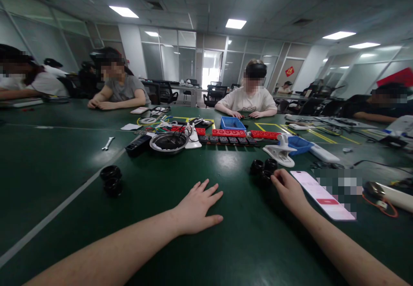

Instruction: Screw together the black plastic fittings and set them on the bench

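My left hand (200,206) lies flat on the green table with its fingers spread and nothing in it. My right hand (287,187) has its fingers curled, the tips pinching the edge of a shiny black ring-shaped part (266,176). Two similar black parts, one at the left (257,166) and one behind (271,164), stand close against it. Farther left on the table, another pair of black ring-shaped parts (111,179) sits together, apart from my left hand. A phone with a lit pink screen (318,193) lies just right of my right hand.
Across the table's middle stand a metal bowl (158,149), red strips (228,133), a blue bin (232,123) and a white clip stand (280,153). A wrench (108,143) lies at the left. Cables and a watch (374,189) are at the right. Several people sit around.
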